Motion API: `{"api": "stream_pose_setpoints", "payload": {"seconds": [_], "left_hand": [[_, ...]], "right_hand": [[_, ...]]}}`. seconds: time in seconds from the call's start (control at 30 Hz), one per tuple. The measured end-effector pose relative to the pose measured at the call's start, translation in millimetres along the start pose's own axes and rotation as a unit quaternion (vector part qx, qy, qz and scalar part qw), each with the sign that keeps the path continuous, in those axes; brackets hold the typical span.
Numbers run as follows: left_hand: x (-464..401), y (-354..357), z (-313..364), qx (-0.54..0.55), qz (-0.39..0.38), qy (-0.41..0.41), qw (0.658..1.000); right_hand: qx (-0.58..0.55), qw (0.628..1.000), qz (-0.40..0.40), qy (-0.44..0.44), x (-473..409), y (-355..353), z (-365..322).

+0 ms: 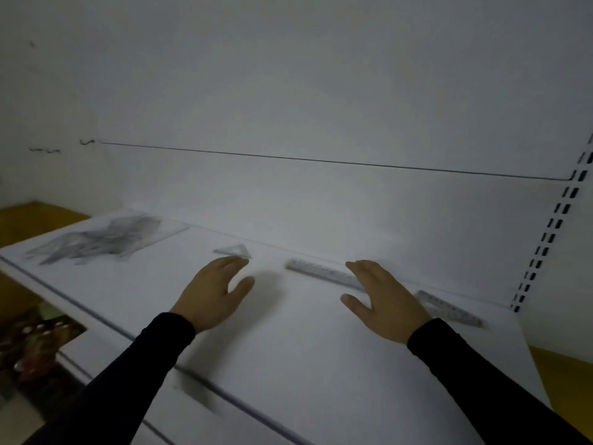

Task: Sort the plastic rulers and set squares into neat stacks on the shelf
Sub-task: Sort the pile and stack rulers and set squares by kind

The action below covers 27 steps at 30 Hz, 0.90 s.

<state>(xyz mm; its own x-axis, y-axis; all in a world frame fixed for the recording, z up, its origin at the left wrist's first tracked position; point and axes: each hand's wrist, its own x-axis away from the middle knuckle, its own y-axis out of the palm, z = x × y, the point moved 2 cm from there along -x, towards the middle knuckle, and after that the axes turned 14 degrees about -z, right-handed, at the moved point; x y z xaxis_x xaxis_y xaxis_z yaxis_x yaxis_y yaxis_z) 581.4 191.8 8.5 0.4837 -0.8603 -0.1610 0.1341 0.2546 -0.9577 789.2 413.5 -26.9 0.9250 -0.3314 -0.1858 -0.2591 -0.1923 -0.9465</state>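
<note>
A white shelf [305,332] carries clear plastic drawing tools. A jumbled pile of rulers and set squares [102,240] lies at its far left. A small set square [234,251] lies just beyond the fingertips of my left hand [213,292], which is spread flat and holds nothing. A straight ruler [321,273] lies near the back, its right end hidden under my right hand [385,298], also flat with fingers straight. A second set square [449,308] lies to the right of that hand.
The white back panel [321,107] rises behind the shelf, with a slotted upright [545,245] at the right. Yellow flooring [564,377] shows past the shelf's right end. Dark blurred goods [35,342] sit on a lower level at the left.
</note>
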Motion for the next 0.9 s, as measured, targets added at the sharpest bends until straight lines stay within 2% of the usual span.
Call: {"api": "stream_pose_setpoints", "payload": {"seconds": [0.13,0.3,0.63,0.9], "left_hand": [[27.8,-21.7,-51.7,-0.001,0.032,-0.053,0.998],[57.0,-40.4,-126.9,-0.005,0.032,-0.1,0.994],[106.4,-82.5,-313.7,-0.022,0.032,-0.138,0.99],[111.7,-115.1,-416.5,-0.024,0.037,-0.147,0.988]], "right_hand": [[0.008,0.999,-0.016,-0.033,-29.1,9.7,-40.4],[0.0,0.998,-0.036,-0.061,-75.6,31.5,-98.7],[-0.018,0.994,-0.055,-0.095,-197.3,101.4,-261.5],[-0.018,0.99,-0.065,-0.124,-295.6,134.2,-367.1]]}}
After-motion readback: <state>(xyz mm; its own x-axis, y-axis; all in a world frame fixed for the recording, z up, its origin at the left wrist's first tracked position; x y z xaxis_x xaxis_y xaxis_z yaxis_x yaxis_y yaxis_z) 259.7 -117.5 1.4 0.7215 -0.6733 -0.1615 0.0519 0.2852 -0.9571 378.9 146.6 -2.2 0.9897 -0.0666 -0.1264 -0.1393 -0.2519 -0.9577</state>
